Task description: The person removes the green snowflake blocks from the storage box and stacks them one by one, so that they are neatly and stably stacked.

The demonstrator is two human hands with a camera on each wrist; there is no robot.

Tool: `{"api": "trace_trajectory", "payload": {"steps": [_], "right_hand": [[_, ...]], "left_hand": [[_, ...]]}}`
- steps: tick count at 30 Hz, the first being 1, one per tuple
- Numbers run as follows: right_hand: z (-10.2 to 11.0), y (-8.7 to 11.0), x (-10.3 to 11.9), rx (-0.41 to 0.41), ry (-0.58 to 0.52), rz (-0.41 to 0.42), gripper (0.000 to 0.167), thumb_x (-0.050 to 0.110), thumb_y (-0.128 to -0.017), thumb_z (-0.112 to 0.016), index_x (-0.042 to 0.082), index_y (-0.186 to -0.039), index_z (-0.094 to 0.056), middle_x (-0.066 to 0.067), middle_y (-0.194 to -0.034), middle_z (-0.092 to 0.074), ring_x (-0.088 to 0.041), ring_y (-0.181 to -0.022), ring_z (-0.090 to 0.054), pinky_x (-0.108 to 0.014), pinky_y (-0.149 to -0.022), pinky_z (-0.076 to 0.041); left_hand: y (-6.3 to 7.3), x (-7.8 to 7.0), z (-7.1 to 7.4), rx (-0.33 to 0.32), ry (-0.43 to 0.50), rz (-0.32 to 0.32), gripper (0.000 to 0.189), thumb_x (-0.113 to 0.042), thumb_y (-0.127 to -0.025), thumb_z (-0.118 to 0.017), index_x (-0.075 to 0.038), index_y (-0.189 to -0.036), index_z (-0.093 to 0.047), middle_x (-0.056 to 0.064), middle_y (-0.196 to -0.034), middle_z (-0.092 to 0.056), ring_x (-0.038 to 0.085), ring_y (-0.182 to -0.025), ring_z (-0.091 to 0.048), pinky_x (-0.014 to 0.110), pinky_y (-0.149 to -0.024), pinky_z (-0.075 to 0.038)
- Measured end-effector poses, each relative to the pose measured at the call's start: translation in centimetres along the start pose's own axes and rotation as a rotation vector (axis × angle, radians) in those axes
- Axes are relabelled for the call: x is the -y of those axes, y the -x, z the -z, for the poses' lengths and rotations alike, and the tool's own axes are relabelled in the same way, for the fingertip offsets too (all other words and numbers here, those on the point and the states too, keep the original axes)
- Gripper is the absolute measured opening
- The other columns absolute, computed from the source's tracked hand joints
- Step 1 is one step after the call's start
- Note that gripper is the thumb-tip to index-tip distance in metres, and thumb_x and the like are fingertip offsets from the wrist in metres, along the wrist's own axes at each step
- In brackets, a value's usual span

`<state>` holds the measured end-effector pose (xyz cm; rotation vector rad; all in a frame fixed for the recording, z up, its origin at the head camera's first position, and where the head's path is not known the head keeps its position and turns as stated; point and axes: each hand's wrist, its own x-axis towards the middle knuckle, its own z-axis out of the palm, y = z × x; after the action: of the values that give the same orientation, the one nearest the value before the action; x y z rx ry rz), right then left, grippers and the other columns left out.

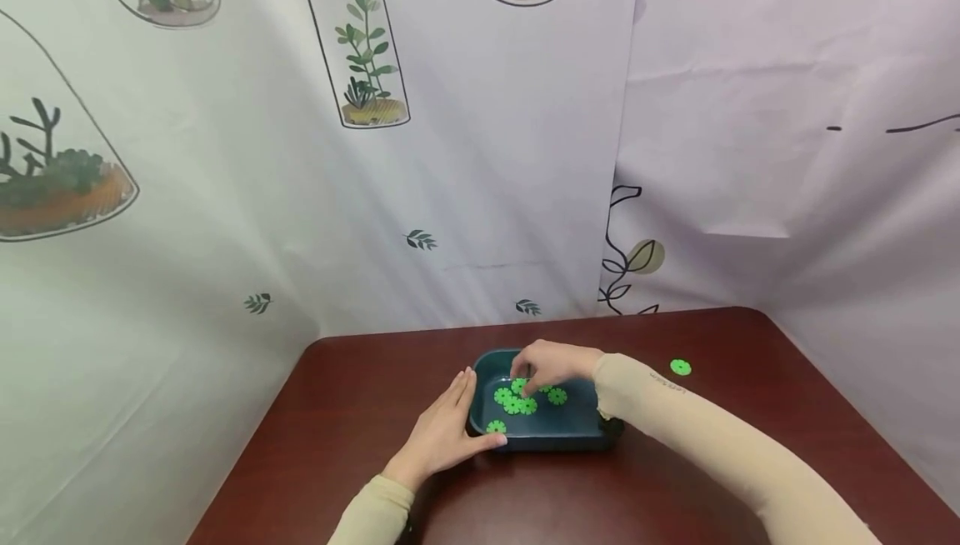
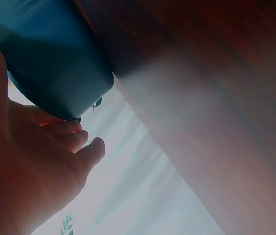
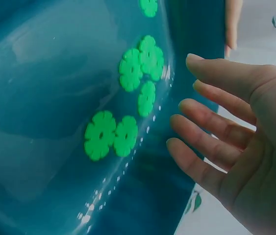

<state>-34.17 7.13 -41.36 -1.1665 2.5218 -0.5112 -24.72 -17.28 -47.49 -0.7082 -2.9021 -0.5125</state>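
A dark teal plastic tray (image 1: 558,443) stands on the table, with several green flower-shaped discs (image 1: 557,396) lying flat on its bottom. My left hand (image 1: 446,427) rests against the tray's left side, fingers straight along the rim and thumb out over the front corner. The left wrist view shows those fingers (image 2: 70,131) at the rim. Above the discs is my right hand (image 1: 553,364), reaching in over the tray's right side. Its fingers (image 3: 206,129) are spread and loosely bent, with nothing between them in the right wrist view.
One more green disc (image 1: 680,367) lies on the table to the right, outside the tray. The reddish-brown table (image 1: 352,387) reaches back to a white curtain (image 1: 480,195) printed with plants, which hangs behind and at both sides.
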Motion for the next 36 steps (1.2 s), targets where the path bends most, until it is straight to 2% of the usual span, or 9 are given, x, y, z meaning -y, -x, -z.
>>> {"api": "trace_trajectory", "payload": {"steps": [5, 10, 18, 25, 30, 36], "right_hand": [[-0.6, -1.0, 0.9, 0.045, 0.079, 0.03, 0.032, 0.018, -0.087, -0.081, 0.009, -0.117, -0.074, -0.004, -0.11, -0.072, -0.014, -0.097, -0.066, -0.027, -0.082, -0.054], [-0.8, -2.3, 1.2, 0.077, 0.14, 0.038, 0.031, 0.022, -0.087, -0.082, 0.013, -0.116, -0.075, 0.004, -0.105, -0.071, -0.005, -0.089, -0.064, -0.022, -0.079, -0.053], [-1.7, -3.9, 1.2, 0.194, 0.009, 0.072, 0.02, 0.023, -0.086, -0.083, 0.016, -0.105, -0.077, 0.015, -0.088, -0.069, 0.002, -0.078, -0.062, -0.018, -0.072, -0.052], [-2.6, -4.5, 1.2, 0.27, -0.045, 0.047, 0.019, 0.024, -0.086, -0.083, 0.019, -0.102, -0.076, 0.014, -0.081, -0.068, -0.001, -0.073, -0.062, -0.019, -0.068, -0.051], [-2.8, -5.0, 1.4, 0.297, 0.019, -0.005, 0.021, 0.026, -0.084, -0.084, 0.024, -0.101, -0.072, 0.012, -0.079, -0.067, -0.002, -0.069, -0.06, -0.02, -0.064, -0.049], [-2.8, -5.4, 1.4, 0.307, 0.103, -0.009, 0.023, 0.026, -0.081, -0.087, 0.025, -0.095, -0.068, 0.01, -0.078, -0.062, -0.004, -0.066, -0.053, -0.02, -0.06, -0.045]], "left_hand": [[0.1, 0.0, -0.1, -0.003, 0.002, 0.002, 0.113, -0.078, -0.084, -0.058, 0.002, -0.157, -0.027, 0.019, -0.163, -0.027, 0.031, -0.15, -0.027, 0.049, -0.107, -0.043], [0.0, 0.0, 0.1, -0.004, 0.01, 0.01, 0.116, -0.083, -0.083, -0.053, 0.001, -0.158, -0.025, 0.018, -0.164, -0.025, 0.029, -0.151, -0.025, 0.048, -0.108, -0.043], [0.0, 0.1, -0.1, -0.002, 0.046, 0.017, 0.112, -0.076, -0.085, -0.06, 0.0, -0.159, -0.023, 0.018, -0.164, -0.025, 0.029, -0.151, -0.024, 0.048, -0.107, -0.044], [0.3, 0.1, -0.5, 0.018, 0.047, 0.014, 0.113, -0.08, -0.084, -0.055, -0.002, -0.159, -0.023, 0.017, -0.164, -0.025, 0.028, -0.151, -0.024, 0.047, -0.107, -0.044], [0.3, 0.0, -0.4, 0.02, 0.046, 0.014, 0.114, -0.082, -0.084, -0.052, -0.003, -0.16, -0.022, 0.016, -0.164, -0.024, 0.027, -0.151, -0.024, 0.047, -0.107, -0.044], [0.2, 0.0, -0.1, 0.022, 0.042, 0.022, 0.113, -0.081, -0.085, -0.053, -0.003, -0.16, -0.02, 0.016, -0.165, -0.022, 0.027, -0.152, -0.022, 0.047, -0.107, -0.044]]}}
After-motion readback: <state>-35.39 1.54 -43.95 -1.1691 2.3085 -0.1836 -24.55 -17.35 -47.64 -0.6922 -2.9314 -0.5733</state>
